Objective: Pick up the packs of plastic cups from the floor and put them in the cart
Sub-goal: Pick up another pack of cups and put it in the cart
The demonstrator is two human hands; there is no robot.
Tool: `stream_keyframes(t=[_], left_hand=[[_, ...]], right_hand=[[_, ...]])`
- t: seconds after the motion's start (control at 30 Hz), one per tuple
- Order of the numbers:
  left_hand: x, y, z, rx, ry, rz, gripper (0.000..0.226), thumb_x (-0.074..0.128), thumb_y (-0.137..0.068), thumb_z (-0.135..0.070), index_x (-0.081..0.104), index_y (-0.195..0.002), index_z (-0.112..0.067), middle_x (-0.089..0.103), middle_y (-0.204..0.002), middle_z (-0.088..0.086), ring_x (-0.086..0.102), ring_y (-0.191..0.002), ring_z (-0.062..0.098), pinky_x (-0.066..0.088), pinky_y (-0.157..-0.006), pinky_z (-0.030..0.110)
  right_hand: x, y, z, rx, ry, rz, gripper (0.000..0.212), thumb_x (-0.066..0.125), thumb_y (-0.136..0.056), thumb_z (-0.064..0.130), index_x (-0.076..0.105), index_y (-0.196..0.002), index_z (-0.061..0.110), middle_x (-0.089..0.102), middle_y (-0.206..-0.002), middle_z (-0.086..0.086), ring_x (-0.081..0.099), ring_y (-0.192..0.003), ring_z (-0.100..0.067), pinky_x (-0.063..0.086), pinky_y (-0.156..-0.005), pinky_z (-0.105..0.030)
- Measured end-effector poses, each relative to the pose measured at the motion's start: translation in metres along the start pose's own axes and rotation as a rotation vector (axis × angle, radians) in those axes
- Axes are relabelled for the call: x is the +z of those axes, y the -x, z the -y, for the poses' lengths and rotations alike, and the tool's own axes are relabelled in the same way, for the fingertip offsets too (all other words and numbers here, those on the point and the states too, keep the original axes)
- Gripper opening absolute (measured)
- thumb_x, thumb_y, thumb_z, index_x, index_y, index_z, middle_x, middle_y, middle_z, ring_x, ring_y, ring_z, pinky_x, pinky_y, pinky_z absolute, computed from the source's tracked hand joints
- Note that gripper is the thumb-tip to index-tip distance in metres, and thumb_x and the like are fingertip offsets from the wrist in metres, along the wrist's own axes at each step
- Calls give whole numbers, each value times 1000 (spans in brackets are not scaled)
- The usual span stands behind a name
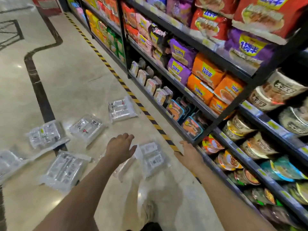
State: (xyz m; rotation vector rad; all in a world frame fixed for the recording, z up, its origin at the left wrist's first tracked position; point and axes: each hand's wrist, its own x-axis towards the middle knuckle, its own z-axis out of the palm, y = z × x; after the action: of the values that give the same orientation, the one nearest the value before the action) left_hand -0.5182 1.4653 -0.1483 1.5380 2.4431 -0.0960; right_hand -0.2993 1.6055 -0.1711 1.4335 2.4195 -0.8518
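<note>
Six packs of plastic cups (64,170) lie scattered on the marble floor (80,77). Left hand (120,148) reaches out above the nearest pack (152,160), fingers straight, holding nothing. Right hand (189,154) spread flat near the striped floor tape (146,112), also empty. Noodle shelves (216,117) on the right. Cart not visible.

Six clear packs of plastic cups lying flat on the glossy marble floor, nearest pack (152,160) tilted with barcode label up, another (65,170) to its left, two (87,128) (47,135) side by side behind, farthest (121,109) near the striped tape, one (8,163) cut by the left edge.
</note>
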Motion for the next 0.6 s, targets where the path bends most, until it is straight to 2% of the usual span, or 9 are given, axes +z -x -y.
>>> stream_keyframes(t=[0.3, 0.43, 0.6], left_hand=[[35, -137, 36, 192, -46, 135, 46, 38, -95, -44, 42, -134, -21, 51, -130, 0, 53, -115, 21, 42, -89, 31], [73, -193, 48, 292, -65, 185, 45, 37, -96, -44, 42, -134, -21, 51, -129, -2, 54, -113, 19, 43, -88, 29], [132, -252, 57, 393, -52, 210, 43, 38, -95, -43, 42, -134, -23, 52, -130, -5, 54, -113, 17, 42, -90, 28]], right_hand=[[42, -78, 11, 236, -133, -16, 52, 50, -93, 39, 35, -138, 20, 45, -137, -4, 45, -125, -23, 42, -96, -34], [85, -108, 14, 391, -215, -51, 51, 48, -94, 39, 33, -140, 20, 45, -139, -2, 44, -127, -20, 41, -100, -33], [144, -143, 15, 576, -346, -83, 49, 46, -94, 39, 33, -138, 20, 48, -135, -4, 48, -123, -22, 45, -95, -33]])
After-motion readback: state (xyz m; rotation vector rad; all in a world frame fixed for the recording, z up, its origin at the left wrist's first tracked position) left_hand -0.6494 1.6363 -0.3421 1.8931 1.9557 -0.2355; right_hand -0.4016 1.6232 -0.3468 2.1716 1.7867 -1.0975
